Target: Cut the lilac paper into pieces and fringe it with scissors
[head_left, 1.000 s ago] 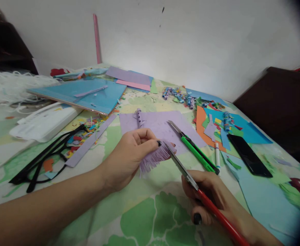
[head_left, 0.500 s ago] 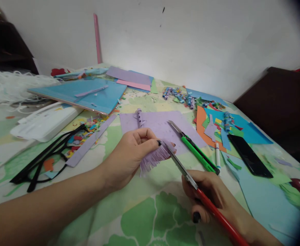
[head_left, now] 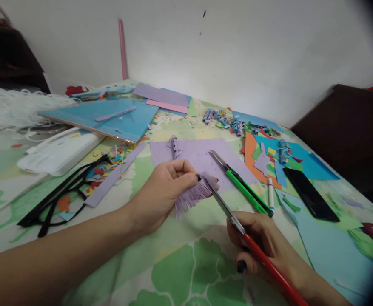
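My left hand point(head_left: 170, 187) pinches a strip of fringed purple paper point(head_left: 189, 197) between thumb and fingers. Its thin fringe hangs toward me. My right hand point(head_left: 263, 246) is closed around red-handled scissors point(head_left: 227, 210), seen almost edge-on. Their silver blades reach the paper beside my left fingertips; the tip lies against the strip. Behind my hands a purple sheet point(head_left: 199, 148) lies flat, with a small rolled purple paper tube point(head_left: 174, 146) on it. A green utility knife point(head_left: 246, 189), blade out, rests partly on that sheet.
To the left lie black eyeglasses point(head_left: 61, 202), paper scraps point(head_left: 105, 170), a purple strip point(head_left: 112, 178) and a blue pad point(head_left: 109, 117). On the right are a black phone point(head_left: 310, 193), a white marker point(head_left: 271, 193), coloured sheets point(head_left: 304, 159) and fringed paper rolls point(head_left: 218, 117).
The scissor tip has slipped slightly further in at the purple strip, and the strip's edge now covers part of it. Both hands stay almost where they were.
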`<state>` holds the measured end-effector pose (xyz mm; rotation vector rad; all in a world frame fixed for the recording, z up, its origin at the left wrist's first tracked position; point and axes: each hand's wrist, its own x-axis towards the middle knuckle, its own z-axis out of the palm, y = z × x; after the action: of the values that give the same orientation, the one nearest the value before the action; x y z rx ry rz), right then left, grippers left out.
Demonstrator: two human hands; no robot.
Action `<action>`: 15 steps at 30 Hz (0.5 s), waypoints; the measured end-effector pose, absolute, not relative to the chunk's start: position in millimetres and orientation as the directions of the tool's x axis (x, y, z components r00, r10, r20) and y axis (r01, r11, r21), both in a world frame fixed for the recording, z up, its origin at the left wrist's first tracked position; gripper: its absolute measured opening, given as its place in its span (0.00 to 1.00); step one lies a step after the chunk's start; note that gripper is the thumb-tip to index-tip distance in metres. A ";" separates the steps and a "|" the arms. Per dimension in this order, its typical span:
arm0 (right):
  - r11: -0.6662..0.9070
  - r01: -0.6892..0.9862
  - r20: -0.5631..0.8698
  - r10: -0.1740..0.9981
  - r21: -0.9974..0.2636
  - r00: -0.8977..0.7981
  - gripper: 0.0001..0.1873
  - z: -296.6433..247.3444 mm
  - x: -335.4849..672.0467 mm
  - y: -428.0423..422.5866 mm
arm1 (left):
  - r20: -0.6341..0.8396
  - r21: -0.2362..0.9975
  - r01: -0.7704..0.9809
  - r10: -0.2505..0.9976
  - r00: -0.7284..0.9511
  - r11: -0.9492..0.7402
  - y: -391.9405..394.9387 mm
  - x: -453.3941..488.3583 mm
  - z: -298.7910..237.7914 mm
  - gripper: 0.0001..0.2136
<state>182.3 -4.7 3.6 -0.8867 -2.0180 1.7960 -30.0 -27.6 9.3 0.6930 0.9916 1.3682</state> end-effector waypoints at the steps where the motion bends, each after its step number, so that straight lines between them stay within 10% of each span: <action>1: 0.035 0.245 -0.172 0.616 -0.969 -0.769 0.23 3.8 181.8 -4.2 | -0.172 0.878 -0.464 0.982 -0.074 0.119 -27.5 -30.1 9.3 0.08; 15: 0.065 0.260 -0.167 0.613 -0.963 -0.772 0.25 6.7 179.5 -3.8 | -0.143 0.861 -0.497 0.989 -0.035 0.107 -28.0 -29.4 11.8 0.08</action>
<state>179.5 -3.8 6.7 -0.8796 -2.0624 1.7635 -29.4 -28.0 11.8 0.6988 0.9280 1.3652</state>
